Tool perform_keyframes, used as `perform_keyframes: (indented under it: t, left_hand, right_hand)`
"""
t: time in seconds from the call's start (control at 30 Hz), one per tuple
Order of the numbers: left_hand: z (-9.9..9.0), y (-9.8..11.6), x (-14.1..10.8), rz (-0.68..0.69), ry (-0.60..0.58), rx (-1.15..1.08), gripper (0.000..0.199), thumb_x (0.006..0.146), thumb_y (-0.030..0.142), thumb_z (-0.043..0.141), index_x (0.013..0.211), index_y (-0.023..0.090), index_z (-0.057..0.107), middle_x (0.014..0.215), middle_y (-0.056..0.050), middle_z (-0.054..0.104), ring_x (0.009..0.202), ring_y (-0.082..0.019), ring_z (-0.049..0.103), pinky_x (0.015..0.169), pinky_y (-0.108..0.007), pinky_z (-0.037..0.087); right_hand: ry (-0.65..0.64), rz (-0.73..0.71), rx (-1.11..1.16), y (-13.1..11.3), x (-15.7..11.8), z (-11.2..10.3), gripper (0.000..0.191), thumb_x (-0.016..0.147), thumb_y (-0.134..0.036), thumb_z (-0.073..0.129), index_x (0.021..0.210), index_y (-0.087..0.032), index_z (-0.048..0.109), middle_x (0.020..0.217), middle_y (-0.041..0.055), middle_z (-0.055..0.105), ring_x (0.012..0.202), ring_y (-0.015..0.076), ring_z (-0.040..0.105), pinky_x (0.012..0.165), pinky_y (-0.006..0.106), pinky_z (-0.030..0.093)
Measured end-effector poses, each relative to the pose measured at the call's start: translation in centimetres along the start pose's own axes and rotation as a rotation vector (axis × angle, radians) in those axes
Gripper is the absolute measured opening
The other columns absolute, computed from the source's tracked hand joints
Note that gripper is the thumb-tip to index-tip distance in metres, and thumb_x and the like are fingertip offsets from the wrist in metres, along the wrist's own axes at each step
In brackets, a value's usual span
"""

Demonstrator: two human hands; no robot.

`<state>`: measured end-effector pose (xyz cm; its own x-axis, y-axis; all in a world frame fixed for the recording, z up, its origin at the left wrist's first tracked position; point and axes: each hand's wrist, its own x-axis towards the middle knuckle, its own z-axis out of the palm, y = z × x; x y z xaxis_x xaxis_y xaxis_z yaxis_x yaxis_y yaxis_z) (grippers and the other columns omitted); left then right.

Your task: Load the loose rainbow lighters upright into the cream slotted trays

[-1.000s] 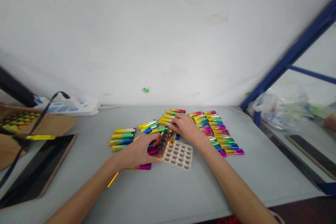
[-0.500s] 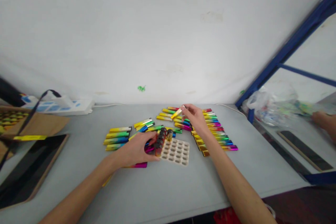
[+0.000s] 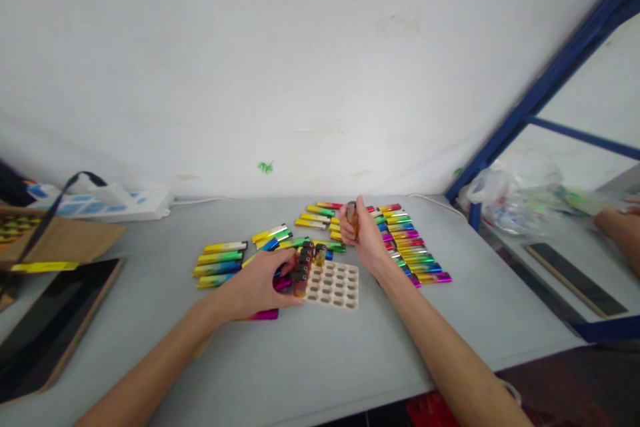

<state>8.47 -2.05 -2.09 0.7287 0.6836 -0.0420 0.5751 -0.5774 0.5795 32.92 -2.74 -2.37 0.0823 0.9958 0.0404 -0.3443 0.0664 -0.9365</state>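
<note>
My right hand (image 3: 363, 233) is closed around a lighter (image 3: 352, 215), which stands upright in the fingers with the thumb raised beside its top. My left hand (image 3: 267, 280) curls around a row of dark-topped lighters (image 3: 303, 263) standing in the left column of a white tray (image 3: 340, 307) with oval holes. Another lighter (image 3: 320, 255) stands at the far end of the neighbouring column. Shiny lighters in gold fading to other colours lie flat around the tray: a group on the left (image 3: 220, 258), and a larger group on the right (image 3: 417, 247), partly behind my right hand.
On the left are a cardboard box (image 3: 83, 233), a dark-topped board (image 3: 55, 327) and a white power strip (image 3: 140, 203). A blue metal frame (image 3: 525, 107) rises on the right. Beyond it are plastic bags (image 3: 515, 207) and another person's hand (image 3: 617, 230).
The lighter in my right hand has turned from tilted sideways to upright, and my grip has wrapped around it. My left hand keeps its hold at the tray.
</note>
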Motion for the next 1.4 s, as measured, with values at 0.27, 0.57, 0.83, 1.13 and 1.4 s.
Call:
perform_keyframes:
  t: [0.27,0.57,0.83,1.13,1.4]
  left_hand:
    - [0.1,-0.2,0.0,0.005,0.026,0.039,0.043,0.074,0.054,0.082,0.088,0.022,0.057,0.085,0.000,0.063,0.076,-0.021,0.057,0.071,-0.031,0.042]
    - [-0.1,-0.3,-0.1,0.002,0.028,0.066,0.044,0.073,0.056,0.083,0.087,0.022,0.058,0.085,0.001,0.065,0.075,-0.021,0.058,0.069,-0.030,0.042]
    - [-0.4,-0.9,-0.2,0.044,0.067,0.057,0.045,0.074,0.056,0.084,0.093,0.022,0.061,0.090,-0.001,0.069,0.079,-0.023,0.063,0.074,-0.032,0.046]
    - [-0.2,-0.9,-0.3,0.055,0.078,0.083,0.047,0.074,0.059,0.083,0.091,0.022,0.059,0.088,0.000,0.067,0.077,-0.022,0.060,0.074,-0.031,0.046]
    - [0.0,-1.1,-0.3,0.020,0.044,0.117,0.049,0.075,0.059,0.084,0.095,0.021,0.060,0.095,-0.003,0.069,0.085,-0.025,0.064,0.080,-0.033,0.045]
  right_hand:
    - [0.272,0.064,-0.142,1.0,-0.5,1.0,0.046,0.091,-0.045,0.044,0.052,-0.024,0.033,0.048,-0.0071,0.024,0.043,0.0075,0.015,0.041,0.023,0.011]
    - [0.076,0.040,-0.216,1.2,-0.4,0.7,0.056,0.097,-0.063,0.044,0.060,-0.022,0.047,0.054,-0.0071,0.026,0.046,0.0085,0.018,0.044,0.025,0.013]
    - [-0.242,-0.307,-0.613,-1.5,-1.2,-1.6,0.038,0.097,-0.061,0.066,0.104,-0.024,0.071,0.099,0.0033,0.064,0.092,0.0184,0.063,0.079,0.031,0.052]
    - [-0.384,-0.138,-0.856,-3.3,-2.7,-1.5,0.041,0.094,-0.058,0.073,0.079,-0.022,0.063,0.062,-0.0007,0.072,0.052,0.0158,0.064,0.054,0.028,0.048]
    - [-0.453,-0.078,-0.831,-2.5,-3.2,-0.5,0.037,0.097,-0.054,0.071,0.079,-0.023,0.059,0.075,0.0018,0.081,0.067,0.0214,0.078,0.064,0.031,0.057]
